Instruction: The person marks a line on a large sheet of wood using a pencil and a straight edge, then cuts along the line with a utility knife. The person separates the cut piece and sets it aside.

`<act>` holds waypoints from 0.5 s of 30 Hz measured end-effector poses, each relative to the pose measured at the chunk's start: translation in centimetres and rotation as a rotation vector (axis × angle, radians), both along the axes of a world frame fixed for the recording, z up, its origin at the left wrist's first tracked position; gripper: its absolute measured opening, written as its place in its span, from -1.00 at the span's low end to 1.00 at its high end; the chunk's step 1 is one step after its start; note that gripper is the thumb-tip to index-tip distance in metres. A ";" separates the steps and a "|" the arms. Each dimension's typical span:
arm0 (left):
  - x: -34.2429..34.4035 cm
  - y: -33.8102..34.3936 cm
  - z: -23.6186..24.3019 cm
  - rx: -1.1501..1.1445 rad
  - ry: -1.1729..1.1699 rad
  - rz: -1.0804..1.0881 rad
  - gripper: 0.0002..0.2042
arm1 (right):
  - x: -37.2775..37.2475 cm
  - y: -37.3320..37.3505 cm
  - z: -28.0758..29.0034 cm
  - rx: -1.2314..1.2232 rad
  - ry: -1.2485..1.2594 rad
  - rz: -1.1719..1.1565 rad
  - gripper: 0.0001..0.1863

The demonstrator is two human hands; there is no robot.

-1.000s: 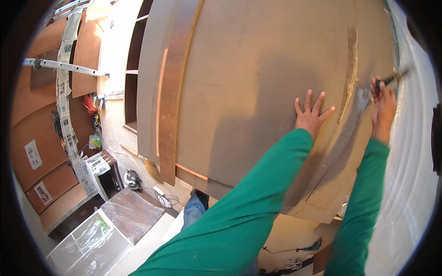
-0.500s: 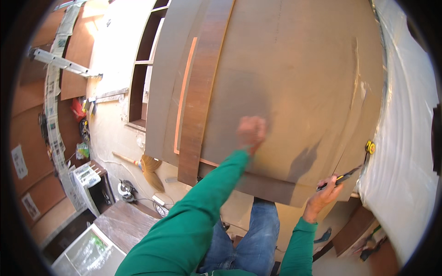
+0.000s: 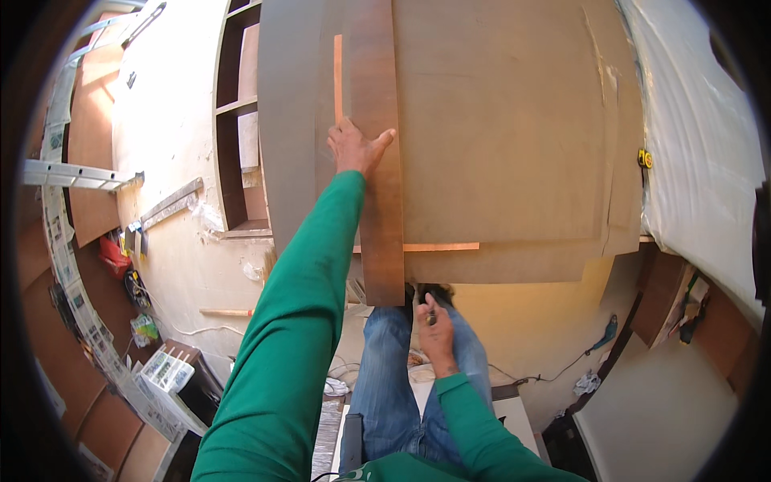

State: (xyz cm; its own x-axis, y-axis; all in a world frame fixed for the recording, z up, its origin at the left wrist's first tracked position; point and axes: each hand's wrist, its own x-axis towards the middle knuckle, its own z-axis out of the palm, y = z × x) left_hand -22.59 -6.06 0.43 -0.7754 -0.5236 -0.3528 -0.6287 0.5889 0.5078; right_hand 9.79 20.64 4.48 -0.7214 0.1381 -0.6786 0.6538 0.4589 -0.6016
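Observation:
My left hand (image 3: 359, 149) rests on the long reddish-brown wooden strip (image 3: 377, 225), thumb spread and fingers over its left edge, near a thin peach-coloured band (image 3: 337, 72). The strip lies along the left part of a large grey-brown board (image 3: 498, 136) and sticks out past its front edge. A second peach band (image 3: 442, 246) runs crosswise near that edge. My right hand (image 3: 435, 333) is low beside the strip's end, above my jeans, closed on a small dark-handled cutter, partly hidden by the fingers. A yellow tape measure (image 3: 644, 158) sits at the board's right side.
Left: a dark open shelf frame (image 3: 227, 161), aluminium ladder (image 3: 80, 173), brown panels and newspaper-covered strip. Right: a bed-like surface under plastic (image 3: 699, 128). Below: wooden box (image 3: 660, 293), teal power tool (image 3: 604, 333) with cord, cluttered floor.
My left hand has moved left and up from the open board onto the strip. My right hand has moved from the board's right edge down-left toward my legs, cutter still held. The view has shifted.

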 end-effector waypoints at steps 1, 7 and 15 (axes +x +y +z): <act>-1.0 0.2 -0.1 -0.010 -0.018 0.003 -0.01 | 1.2 -1.1 -0.1 0.016 0.015 0.037 -0.42; -4.6 0.4 -1.0 -0.138 -0.153 0.033 0.25 | 3.5 -4.6 -2.2 -0.181 -0.043 0.011 -0.38; -5.9 1.8 -1.4 -0.210 -0.177 0.034 0.26 | 2.8 -6.8 -3.9 -0.095 0.032 -0.181 -0.49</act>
State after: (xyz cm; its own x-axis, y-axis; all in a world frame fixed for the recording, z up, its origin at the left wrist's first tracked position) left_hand -28.46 -4.22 -0.96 -0.6921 -0.6245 -0.3620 -0.7181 0.6467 0.2572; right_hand 12.63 13.89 0.62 -0.7121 0.2041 -0.6718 0.7003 0.2759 -0.6584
